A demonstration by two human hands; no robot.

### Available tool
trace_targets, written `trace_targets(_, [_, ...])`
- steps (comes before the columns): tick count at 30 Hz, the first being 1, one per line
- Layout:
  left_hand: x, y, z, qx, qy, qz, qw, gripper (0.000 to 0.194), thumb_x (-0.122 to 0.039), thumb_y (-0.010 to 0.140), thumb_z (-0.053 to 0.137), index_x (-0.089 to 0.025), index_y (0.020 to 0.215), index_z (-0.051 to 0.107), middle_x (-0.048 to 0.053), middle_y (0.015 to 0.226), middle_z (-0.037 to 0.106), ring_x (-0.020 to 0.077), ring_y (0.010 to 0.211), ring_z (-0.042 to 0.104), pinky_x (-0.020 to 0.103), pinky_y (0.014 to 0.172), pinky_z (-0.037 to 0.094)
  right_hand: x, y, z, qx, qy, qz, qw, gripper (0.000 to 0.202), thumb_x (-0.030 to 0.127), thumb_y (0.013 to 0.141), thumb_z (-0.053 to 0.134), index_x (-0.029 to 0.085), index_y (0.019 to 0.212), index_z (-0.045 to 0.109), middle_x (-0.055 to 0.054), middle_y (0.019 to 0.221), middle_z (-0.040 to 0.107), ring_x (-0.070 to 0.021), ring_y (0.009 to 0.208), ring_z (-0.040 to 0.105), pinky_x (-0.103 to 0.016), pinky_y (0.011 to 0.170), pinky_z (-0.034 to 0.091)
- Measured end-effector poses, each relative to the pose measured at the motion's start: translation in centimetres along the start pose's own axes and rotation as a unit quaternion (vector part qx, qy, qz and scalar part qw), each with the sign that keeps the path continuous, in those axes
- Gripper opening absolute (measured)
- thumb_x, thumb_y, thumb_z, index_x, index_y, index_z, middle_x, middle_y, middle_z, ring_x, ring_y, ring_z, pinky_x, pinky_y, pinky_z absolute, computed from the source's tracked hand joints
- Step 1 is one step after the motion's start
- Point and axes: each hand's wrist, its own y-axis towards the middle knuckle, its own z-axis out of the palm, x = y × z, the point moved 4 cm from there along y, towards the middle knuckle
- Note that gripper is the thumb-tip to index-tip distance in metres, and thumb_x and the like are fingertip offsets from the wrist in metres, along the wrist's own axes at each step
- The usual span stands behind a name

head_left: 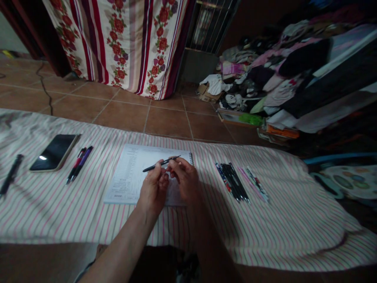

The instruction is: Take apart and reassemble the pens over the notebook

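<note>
A black pen (164, 162) is held level above a spiral notebook (121, 181) with a printed cover. My left hand (153, 186) pinches it near its left part, thumb on top. Fingers of my right hand (185, 177) close around its right end, which tapers to a thin tip. Both hands are close together over the notebook. To the right of the notebook lies a row of several black pens (234, 182), with a pink pen (251, 184) and a patterned pen (258, 184) beside them. Left of the notebook lie a red-and-black pen (76, 165) and a purple pen (82, 164).
A striped cloth (294, 220) covers the table. At its left are a smartphone (54, 152) and a dark rod-like object (11, 175). Beyond are a tiled floor (123, 114), a flowered curtain (129, 47), a pile of clothes (265, 70) and, at right, a chair (350, 181).
</note>
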Motion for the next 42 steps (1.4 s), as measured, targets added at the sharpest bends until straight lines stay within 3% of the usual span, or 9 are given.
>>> trace_targets(5, [-0.8, 0.2, 0.0, -0.051, -0.072, -0.041, 0.995, 0.028, -0.013, 0.093, 0.04, -0.01, 0.07, 0.056, 0.002, 0.058, 0.061, 0.0063, 0.052, 0.06, 0.013, 0.054, 0.05, 0.3, -0.3, 0.7, 0.033, -0.011, 0.005, 0.999, 0.022, 0.036, 0.07, 0.069, 0.018, 0.083, 0.067, 0.002, 0.063, 0.062, -0.0096, 0.055, 0.052, -0.023, 0.055, 0.043])
trace_targets(13, [-1.9, 0.4, -0.6, -0.03, -0.064, -0.035, 0.997, 0.029, -0.013, 0.093, 0.04, -0.01, 0.07, 0.056, 0.002, 0.056, 0.062, 0.0081, 0.047, 0.06, 0.016, 0.048, 0.051, -0.4, -0.4, 0.7, 0.085, 0.063, 0.006, 0.994, 0.03, 0.037, 0.073, 0.069, 0.022, 0.099, 0.067, 0.001, 0.072, 0.066, -0.0104, 0.061, 0.056, -0.023, 0.059, 0.044])
trace_targets(23, [-3.5, 0.3, -1.2, -0.064, -0.05, -0.001, 0.997, 0.017, -0.01, 0.087, 0.051, -0.011, 0.071, 0.057, 0.002, 0.058, 0.061, 0.0072, 0.047, 0.06, 0.014, 0.048, 0.052, 0.5, -0.3, 0.3, -0.01, 0.031, -0.002, 0.999, 0.026, 0.036, 0.069, 0.07, 0.018, 0.087, 0.07, -0.003, 0.073, 0.069, -0.0102, 0.057, 0.055, -0.021, 0.048, 0.04])
trace_targets(29, [-3.5, 0.0, -1.0, -0.075, -0.037, 0.002, 0.997, 0.026, -0.008, 0.091, 0.041, -0.01, 0.07, 0.057, 0.003, 0.056, 0.061, 0.0076, 0.046, 0.06, 0.013, 0.046, 0.052, 0.4, -0.3, 0.5, -0.017, -0.009, 0.0, 1.0, 0.024, 0.035, 0.069, 0.069, 0.018, 0.087, 0.07, -0.001, 0.064, 0.065, -0.0099, 0.054, 0.054, -0.021, 0.047, 0.04])
trace_targets(42, [-3.3, -0.2, -0.8, -0.072, 0.004, 0.02, 0.997, 0.026, -0.007, 0.091, 0.041, -0.01, 0.071, 0.057, 0.002, 0.054, 0.061, 0.0073, 0.046, 0.06, 0.012, 0.046, 0.051, 0.2, -0.2, 0.4, -0.026, -0.04, -0.01, 0.999, 0.021, 0.033, 0.068, 0.067, 0.018, 0.084, 0.07, 0.002, 0.058, 0.062, -0.0092, 0.05, 0.052, -0.02, 0.047, 0.041])
